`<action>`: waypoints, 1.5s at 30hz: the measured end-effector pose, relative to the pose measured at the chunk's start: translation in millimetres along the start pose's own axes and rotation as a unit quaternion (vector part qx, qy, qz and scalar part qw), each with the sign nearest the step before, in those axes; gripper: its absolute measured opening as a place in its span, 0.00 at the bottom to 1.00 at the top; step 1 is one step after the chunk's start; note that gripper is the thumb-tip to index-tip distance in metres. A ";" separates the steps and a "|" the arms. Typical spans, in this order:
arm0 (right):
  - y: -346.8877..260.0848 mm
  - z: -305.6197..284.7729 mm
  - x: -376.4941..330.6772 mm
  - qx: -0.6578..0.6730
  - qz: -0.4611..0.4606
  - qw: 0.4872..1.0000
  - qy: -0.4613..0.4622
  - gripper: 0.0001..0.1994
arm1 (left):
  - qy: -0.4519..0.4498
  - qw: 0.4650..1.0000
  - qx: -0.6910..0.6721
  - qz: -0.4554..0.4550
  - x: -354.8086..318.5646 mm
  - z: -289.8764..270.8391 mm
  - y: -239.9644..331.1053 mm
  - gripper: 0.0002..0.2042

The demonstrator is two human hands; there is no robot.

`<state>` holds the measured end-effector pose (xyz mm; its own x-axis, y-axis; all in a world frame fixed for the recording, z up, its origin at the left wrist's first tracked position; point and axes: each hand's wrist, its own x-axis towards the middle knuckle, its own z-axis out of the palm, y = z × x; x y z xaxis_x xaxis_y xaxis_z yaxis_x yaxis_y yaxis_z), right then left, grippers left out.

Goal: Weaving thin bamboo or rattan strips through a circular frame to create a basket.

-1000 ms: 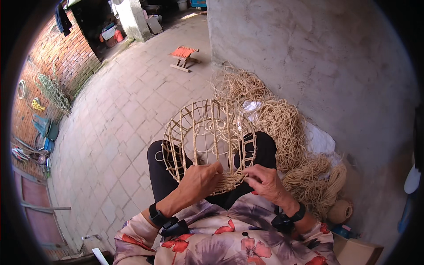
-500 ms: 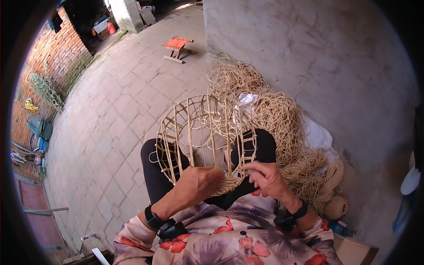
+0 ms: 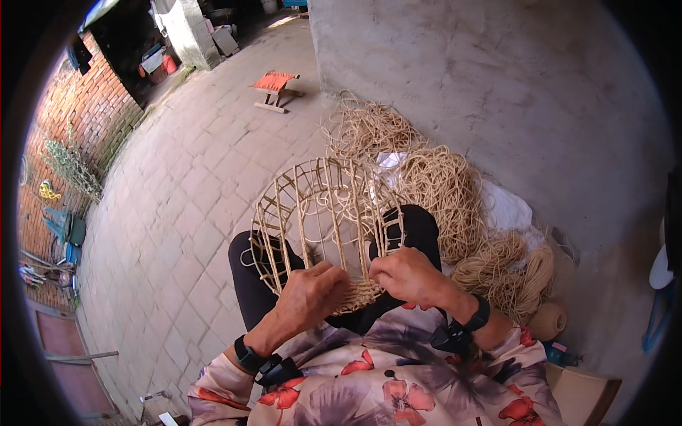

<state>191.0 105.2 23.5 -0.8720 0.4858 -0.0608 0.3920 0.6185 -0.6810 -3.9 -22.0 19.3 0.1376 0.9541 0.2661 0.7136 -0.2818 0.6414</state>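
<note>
A round open basket frame (image 3: 303, 206) of wire ribs and tan cord rests between my knees, tilted toward me. Several cords run lengthwise across it, and a band of tight weaving (image 3: 359, 297) fills its near edge. My left hand (image 3: 309, 295) is closed over the left part of this band, fingers curled round the edge. At the band's right end my right hand (image 3: 410, 275) is closed in a pinch against the frame's cords. Whatever lies between its fingertips is hidden.
Big heaps of loose tan cord (image 3: 440, 195) lie on white sheeting (image 3: 504, 206) along the grey wall (image 3: 490, 85) to the right. A cord ball (image 3: 547, 321) sits near my right elbow. Farther off on the paving stands a folding stool (image 3: 275, 89) with an orange seat.
My right hand has moved left and inward, from the frame's right side to the woven band, and its fingers have drawn together. My left hand stays at the band, shifted slightly left.
</note>
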 end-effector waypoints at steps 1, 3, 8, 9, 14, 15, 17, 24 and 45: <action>4.2 0.8 -1.9 0.035 -0.013 0.999 0.026 0.07 | 0.012 1.000 0.002 -0.005 -0.3 0.8 -0.2 0.05; -3.4 -4.8 -11.5 0.091 0.027 0.994 0.060 0.06 | 0.027 1.000 0.006 -0.013 -1.0 2.4 -2.2 0.05; 3.8 19.3 -35.1 0.118 -0.084 0.972 0.185 0.08 | 0.027 0.997 0.056 -0.042 6.3 4.3 -1.6 0.04; 3.3 19.8 -34.7 0.121 -0.082 0.971 0.187 0.08 | 0.023 0.997 0.056 -0.041 5.4 4.1 -0.8 0.04; 10.4 14.4 -29.0 0.024 -0.109 0.983 0.145 0.10 | 0.099 0.989 0.098 -0.058 15.5 8.3 15.4 0.05; 10.8 14.4 -29.2 0.032 -0.088 0.987 0.133 0.09 | 0.092 0.989 0.101 -0.052 15.5 12.2 16.2 0.05; 6.4 4.8 -27.6 0.016 -0.065 0.993 0.100 0.08 | 0.096 0.992 0.075 0.010 16.0 23.0 16.5 0.05; 25.4 -2.1 -8.6 -0.029 -0.088 0.995 0.031 0.05 | 0.058 0.992 0.105 0.049 29.6 44.6 21.7 0.06; 34.6 37.2 -54.6 0.140 -0.041 0.974 0.173 0.12 | 0.011 0.994 0.094 0.054 35.2 44.1 20.3 0.07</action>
<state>241.2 77.1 -23.9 -0.7267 0.6513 0.2185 0.1874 0.4940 -0.8490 45.7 10.3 10.0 0.2065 0.9161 0.3438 0.8113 -0.3567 0.4632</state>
